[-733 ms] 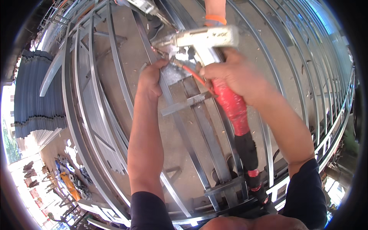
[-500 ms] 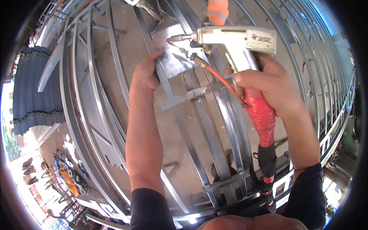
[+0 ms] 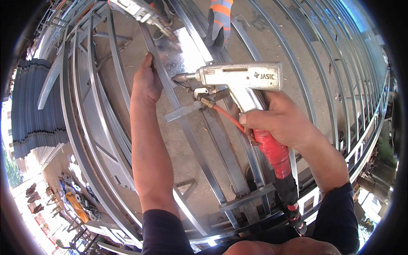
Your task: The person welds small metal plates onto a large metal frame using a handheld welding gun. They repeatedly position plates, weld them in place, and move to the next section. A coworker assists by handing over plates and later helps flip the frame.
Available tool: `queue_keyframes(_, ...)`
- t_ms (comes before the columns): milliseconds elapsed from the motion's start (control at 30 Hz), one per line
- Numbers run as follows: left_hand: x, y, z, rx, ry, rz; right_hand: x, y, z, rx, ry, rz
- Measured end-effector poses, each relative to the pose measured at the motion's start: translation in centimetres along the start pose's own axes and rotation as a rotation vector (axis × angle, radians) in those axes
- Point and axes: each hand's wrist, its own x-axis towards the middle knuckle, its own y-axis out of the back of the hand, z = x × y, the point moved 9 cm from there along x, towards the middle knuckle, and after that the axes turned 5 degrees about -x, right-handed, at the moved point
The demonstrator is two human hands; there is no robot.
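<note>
A handheld welding gun (image 3: 238,76) with a pale metal body is gripped around its handle by my right hand (image 3: 282,121). Its nozzle points left, close to a long metal bar (image 3: 187,131) of the frame. A red-wrapped cable (image 3: 274,148) and a thin orange hose (image 3: 229,117) run back from it. My left hand (image 3: 146,83) is beside the bar's left edge, with a finger stretched upward and other fingers partly hidden. Beyond the nozzle, a shiny metal plate (image 3: 189,51) lies between bars. A short crosspiece (image 3: 180,112) crosses below it.
A co-worker's gloved hand (image 3: 219,27) is near the far bars. Another gun-like tool (image 3: 146,15) points toward the plate from the top. Long curved metal bars (image 3: 68,110) spread to both sides. Bundled corrugated sheets (image 3: 38,106) stand at left.
The welding gun has come nearer and left in the view. My left hand's fingers have moved off the bar to its left. The co-worker's glove and other tool show more fully.
</note>
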Motion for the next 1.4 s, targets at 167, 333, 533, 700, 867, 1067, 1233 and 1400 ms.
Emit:
queue_keyframes(167,-0.7,-0.7,0.3,0.032,-0.028,-0.004,0.3,-0.2,0.5,-0.015,0.0,-0.005)
queue_keyframes(333,-0.3,0.2,0.0,0.049,0.005,0.032,0.2,-0.4,0.9,-0.02,-0.099,-0.045)
queue_keyframes(533,-0.9,-0.9,0.3,0.038,-0.01,-0.016,-0.1,-0.7,0.5,-0.076,-0.093,-0.039)
queue_keyframes(700,-0.5,-0.3,0.3,0.044,-0.012,0.009,-0.1,-1.2,-0.6,-0.121,-0.052,-0.072)
queue_keyframes(867,-0.5,-0.8,0.3,0.002,-0.017,-0.05,-0.2,-1.1,-0.1,-0.104,-0.088,-0.06)
queue_keyframes(1067,-0.4,-0.9,0.3,0.025,0.003,-0.039,-0.2,-0.8,-0.1,-0.125,-0.113,-0.071)
queue_keyframes(1233,-0.1,-0.6,0.2,-0.01,-0.008,-0.081,-0.4,-1.0,-0.5,-0.138,-0.096,-0.063)
queue_keyframes(1400,0.1,-0.6,0.0,0.013,0.009,-0.072,-1.0,-1.0,-0.8,-0.143,-0.15,-0.037)
